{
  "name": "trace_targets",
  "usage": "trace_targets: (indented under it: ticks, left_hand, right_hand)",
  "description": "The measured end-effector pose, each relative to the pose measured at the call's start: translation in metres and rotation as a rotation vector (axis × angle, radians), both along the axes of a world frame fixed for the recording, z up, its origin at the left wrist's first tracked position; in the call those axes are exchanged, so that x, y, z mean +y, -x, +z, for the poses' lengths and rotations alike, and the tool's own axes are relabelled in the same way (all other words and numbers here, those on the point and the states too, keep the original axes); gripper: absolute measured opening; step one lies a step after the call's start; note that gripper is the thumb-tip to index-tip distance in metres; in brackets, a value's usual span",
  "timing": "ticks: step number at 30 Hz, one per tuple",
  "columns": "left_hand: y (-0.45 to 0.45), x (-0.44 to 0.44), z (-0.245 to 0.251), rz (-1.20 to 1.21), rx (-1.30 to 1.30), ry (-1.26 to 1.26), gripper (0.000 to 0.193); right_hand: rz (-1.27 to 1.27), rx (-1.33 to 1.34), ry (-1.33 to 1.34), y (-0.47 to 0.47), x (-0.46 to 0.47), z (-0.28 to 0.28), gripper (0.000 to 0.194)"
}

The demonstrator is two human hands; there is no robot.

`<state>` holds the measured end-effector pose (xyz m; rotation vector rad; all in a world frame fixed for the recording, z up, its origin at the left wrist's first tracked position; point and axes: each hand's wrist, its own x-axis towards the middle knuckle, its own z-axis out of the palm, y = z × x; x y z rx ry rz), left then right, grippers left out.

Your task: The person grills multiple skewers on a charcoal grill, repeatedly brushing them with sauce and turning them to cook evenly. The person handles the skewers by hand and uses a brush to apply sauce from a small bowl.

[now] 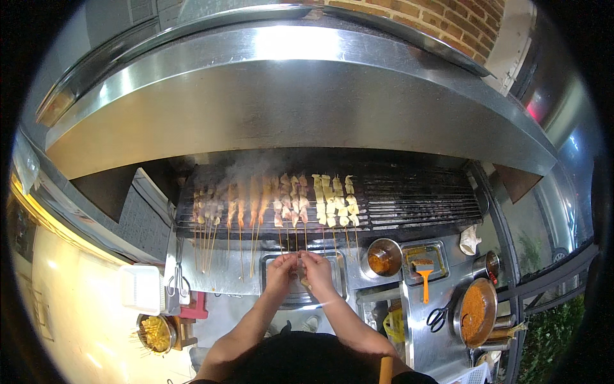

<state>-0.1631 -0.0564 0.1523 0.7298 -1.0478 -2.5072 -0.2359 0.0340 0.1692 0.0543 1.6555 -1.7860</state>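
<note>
My left hand (281, 273) and my right hand (316, 274) meet over a stainless steel tray (341, 276), fingertips pinched close together. A small pale yellowish thing (305, 283) shows below the fingers by my right palm. It is too small to name, and which hand grips it is unclear. Just beyond my fingertips are the bamboo ends of skewers of pink meat (291, 211) on the charcoal grill (422, 197). To their right lie skewers of pale yellow folded pieces (336, 201). Prawn skewers (254, 201) and darker, smoke-veiled skewers (206, 204) are on the left.
A steel hood (297, 105) overhangs the grill. On the right are a sauce pot (384, 258), an orange brush (424, 281) in a tray, black-handled scissors (436, 319) and a bowl of seasoning (475, 314). At left stand a white basket (141, 289) and a skewer-filled pot (157, 333).
</note>
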Motion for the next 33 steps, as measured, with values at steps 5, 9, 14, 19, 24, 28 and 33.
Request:
trace_targets:
  ticks: [5,9,14,19,24,28,33]
  left_hand:
    - [0.001,0.004,0.003,-0.025,0.053,-0.022,0.014]
    - [0.005,0.004,0.000,0.029,0.025,0.046,0.015]
    - [0.004,0.006,-0.003,0.050,0.042,0.061,0.014]
    - [0.004,0.008,-0.004,-0.023,0.098,-0.030,0.015]
    - [0.005,0.002,-0.007,-0.069,0.123,-0.038,0.014]
    - [-0.002,-0.001,-0.004,-0.080,0.024,-0.046,0.009]
    - [-0.013,0.005,0.001,0.074,-0.090,-0.046,0.010]
  right_hand:
    - [-0.038,0.115,0.057,-0.012,-0.004,0.006,0.020]
    - [-0.089,0.207,0.105,-0.021,-0.002,0.003,0.024]
    - [-0.049,0.209,-0.035,-0.018,0.005,-0.004,0.026]
    - [-0.060,0.098,0.174,-0.018,0.005,0.000,0.024]
    - [-0.059,0.006,0.193,-0.021,0.007,0.004,0.021]
    - [-0.072,-0.014,0.157,-0.023,0.011,0.001,0.016]
    - [-0.105,0.049,0.209,-0.024,0.011,-0.004,0.014]
